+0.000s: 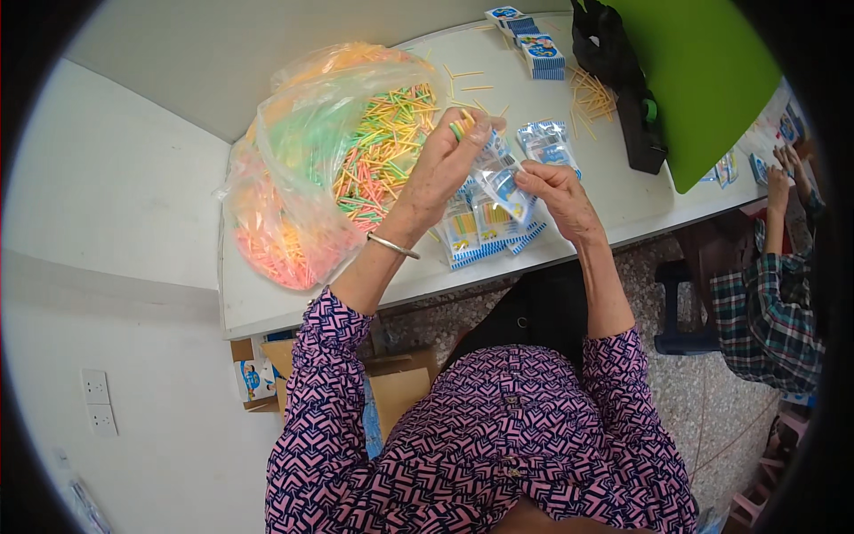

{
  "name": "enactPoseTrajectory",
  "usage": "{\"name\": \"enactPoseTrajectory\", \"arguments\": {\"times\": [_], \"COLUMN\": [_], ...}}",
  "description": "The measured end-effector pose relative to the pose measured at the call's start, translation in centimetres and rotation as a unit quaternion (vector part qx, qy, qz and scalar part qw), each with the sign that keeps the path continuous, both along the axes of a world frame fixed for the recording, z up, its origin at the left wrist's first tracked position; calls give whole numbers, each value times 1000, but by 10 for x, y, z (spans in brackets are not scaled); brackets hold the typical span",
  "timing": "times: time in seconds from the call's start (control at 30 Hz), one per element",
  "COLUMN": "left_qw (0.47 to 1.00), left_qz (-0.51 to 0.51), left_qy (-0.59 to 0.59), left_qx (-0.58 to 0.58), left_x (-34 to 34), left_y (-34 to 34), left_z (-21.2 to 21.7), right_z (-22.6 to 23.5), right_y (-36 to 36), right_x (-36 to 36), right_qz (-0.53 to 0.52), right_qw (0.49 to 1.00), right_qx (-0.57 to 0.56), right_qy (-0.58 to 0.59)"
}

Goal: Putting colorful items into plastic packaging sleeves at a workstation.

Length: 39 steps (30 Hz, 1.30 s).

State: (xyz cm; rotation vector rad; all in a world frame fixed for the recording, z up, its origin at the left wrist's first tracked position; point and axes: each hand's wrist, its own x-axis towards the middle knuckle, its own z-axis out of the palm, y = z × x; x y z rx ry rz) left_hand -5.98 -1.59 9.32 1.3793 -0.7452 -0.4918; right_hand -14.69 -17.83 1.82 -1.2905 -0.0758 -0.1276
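Observation:
My left hand [434, 171] is closed around a few thin yellow and green sticks [459, 127], its thumb beside the upper end of a small clear-and-blue plastic packet [500, 176]. The fingers of my right hand [567, 201] pinch that packet's right side. Below and behind it on the table lie several packets [463, 230] with blue striped edges, coloured sticks showing in some of them. Another packet [546, 141] lies just beyond my right hand. To the left, a large clear plastic bag [298, 147] gapes over a heap of pink, yellow and green sticks [391, 133].
Stacked blue-and-white packets [543, 55] stand at the table's far side, near loose yellow sticks [590, 100]. A black tape dispenser [642, 133] sits against a green partition [712, 80]. Beyond it works a person in a plaid shirt [774, 307]. Cardboard boxes [402, 396] are under the table.

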Motion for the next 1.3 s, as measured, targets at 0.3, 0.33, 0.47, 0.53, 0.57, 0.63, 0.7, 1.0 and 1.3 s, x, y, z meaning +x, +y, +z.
{"name": "enactPoseTrajectory", "arguments": {"times": [0.3, 0.33, 0.47, 0.53, 0.57, 0.63, 0.7, 1.0, 1.3], "left_qw": [981, 979, 977, 976, 974, 975, 975, 963, 967], "left_qz": [-2, -5, -34, -56, -76, -82, -86, -89, -83], "left_qy": [-127, -143, -169, -170, -172, -162, -152, -211, -179], "left_qx": [150, 142, 128, 126, 123, 130, 137, 144, 162], "left_x": [11, 13, 10, 7, 6, 9, 11, 10, 21], "left_y": [3, 2, -3, -6, -7, -8, -8, -14, 4], "left_z": [3, 1, 3, 3, 2, -1, -3, -7, -26], "right_z": [-4, -1, 6, 7, 6, 4, 3, 3, 0], "right_y": [3, 4, -1, -2, -2, -2, -3, -2, -24], "right_x": [4, 4, -2, -4, -6, -7, -9, -14, -11], "right_qz": [-18, 0, 3, 45, 44, 48, 52, 56, -56], "right_qw": [999, 1000, 1000, 997, 997, 997, 997, 997, 984], "right_qx": [32, 28, 7, -21, -20, -10, -15, 11, -160], "right_qy": [-7, 6, 22, 66, 68, 59, 57, 57, 56]}}
